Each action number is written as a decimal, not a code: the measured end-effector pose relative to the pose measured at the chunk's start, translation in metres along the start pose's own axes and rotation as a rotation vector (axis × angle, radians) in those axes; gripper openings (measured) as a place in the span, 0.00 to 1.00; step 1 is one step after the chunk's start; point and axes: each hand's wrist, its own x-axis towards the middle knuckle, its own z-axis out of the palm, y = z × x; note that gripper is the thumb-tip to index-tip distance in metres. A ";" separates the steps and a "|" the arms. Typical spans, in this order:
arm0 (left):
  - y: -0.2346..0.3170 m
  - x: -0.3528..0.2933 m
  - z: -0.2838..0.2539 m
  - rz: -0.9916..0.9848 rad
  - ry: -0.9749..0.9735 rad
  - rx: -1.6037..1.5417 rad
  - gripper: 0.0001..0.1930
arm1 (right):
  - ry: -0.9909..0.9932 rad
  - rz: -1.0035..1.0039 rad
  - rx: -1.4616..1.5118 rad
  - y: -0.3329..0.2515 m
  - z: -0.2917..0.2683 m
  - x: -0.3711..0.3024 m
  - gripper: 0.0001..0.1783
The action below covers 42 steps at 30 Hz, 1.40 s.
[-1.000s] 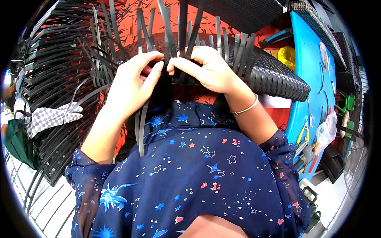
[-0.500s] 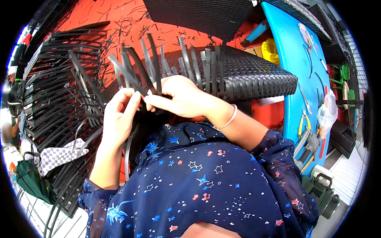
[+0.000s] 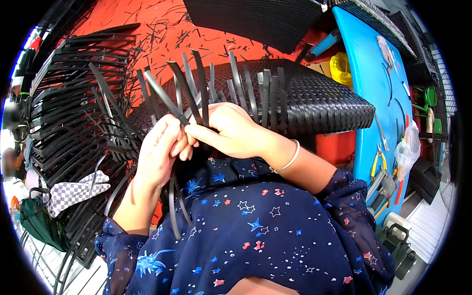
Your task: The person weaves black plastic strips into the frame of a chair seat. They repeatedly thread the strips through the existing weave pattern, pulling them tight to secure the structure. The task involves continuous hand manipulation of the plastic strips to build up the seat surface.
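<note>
A black woven panel (image 3: 319, 96) with a thick woven edge lies in front of me, and a row of flat black strips (image 3: 266, 98) stands up along its near side. At the left part of that row my two hands almost touch. My left hand (image 3: 158, 147) is closed, thumb and fingers pinching a slanting black plastic strip (image 3: 164, 96) near its lower end. My right hand (image 3: 230, 129) has its thumb pressed on the strips beside it, with its fingers curled behind them. The weave under my hands is hidden.
Left stands a stack of curved black slatted pieces (image 3: 73, 103), with a checkered cloth (image 3: 78, 193) beside it. Cut strip scraps litter the red surface (image 3: 118, 19). At right, a blue table (image 3: 366, 83) carries yellow-handled pliers (image 3: 378, 160) and a clear plastic bag (image 3: 408, 147). A yellow bag (image 3: 340, 70) is behind.
My hands have come closer together, and the left fingers have curled in toward the right thumb. The panel and its strips sit slightly lower and further right in view. Loose strip ends now hang below my left hand.
</note>
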 end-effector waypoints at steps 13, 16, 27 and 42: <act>0.027 -0.020 0.028 -0.013 0.147 0.079 0.14 | -0.002 -0.030 -0.054 -0.004 -0.004 0.003 0.19; 0.027 -0.024 0.033 0.021 0.133 0.109 0.15 | 0.016 -0.046 -0.066 -0.001 0.001 0.000 0.18; 0.049 0.001 0.005 0.012 -0.175 0.126 0.15 | -0.076 -0.220 -0.077 0.022 0.000 0.003 0.14; 0.084 0.000 -0.083 0.571 0.292 1.210 0.14 | 0.094 -0.062 -0.171 0.006 0.015 -0.001 0.19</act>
